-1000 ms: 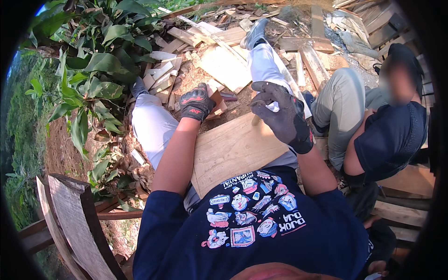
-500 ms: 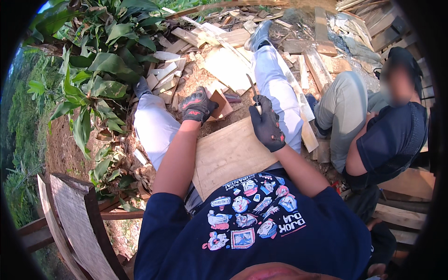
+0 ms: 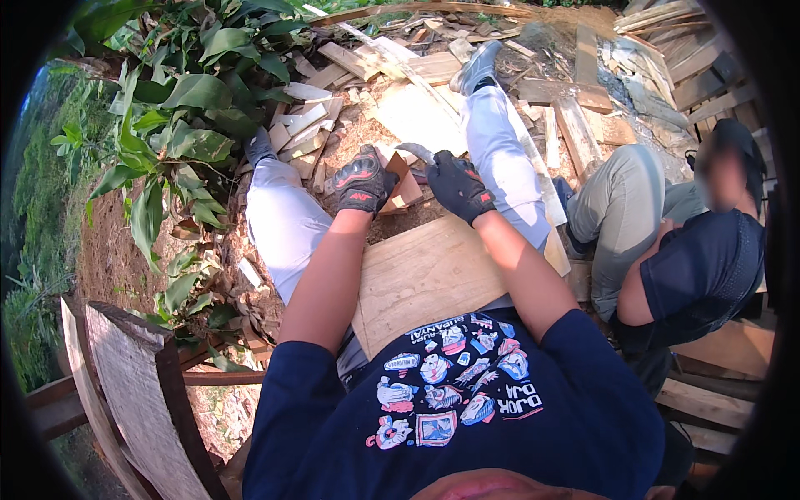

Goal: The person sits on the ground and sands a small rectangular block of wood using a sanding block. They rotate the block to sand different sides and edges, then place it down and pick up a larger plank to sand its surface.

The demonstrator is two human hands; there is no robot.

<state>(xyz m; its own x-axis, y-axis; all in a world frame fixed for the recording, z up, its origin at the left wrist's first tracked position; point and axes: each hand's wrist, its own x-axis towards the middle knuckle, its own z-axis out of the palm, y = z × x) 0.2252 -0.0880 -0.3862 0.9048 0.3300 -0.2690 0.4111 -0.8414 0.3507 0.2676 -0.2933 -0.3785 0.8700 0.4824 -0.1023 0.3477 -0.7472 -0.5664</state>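
Note:
My left hand (image 3: 364, 179), in a black and red work glove, grips a reddish-brown block of wood (image 3: 405, 190) between my legs, beyond the board. Its fingers are closed round the block's left side. My right hand (image 3: 457, 185), gloved alike, is closed round the handle of a knife with a curved blade (image 3: 414, 151). The blade points left, just above the far end of the block; whether it touches the wood I cannot tell. A wide pale wooden board (image 3: 429, 271) lies across my lap, under my forearms.
Wood offcuts (image 3: 310, 133) and shavings cover the ground between my legs. Leafy plants (image 3: 196, 108) grow at the left. Rough upright planks (image 3: 137, 383) stand at the lower left. Another person (image 3: 696, 258) sits close on my right, beside stacked timber (image 3: 717, 404).
My right hand has moved left, toward the block, and the knife blade has swung from pointing up and away to pointing left. My left hand keeps its hold on the block.

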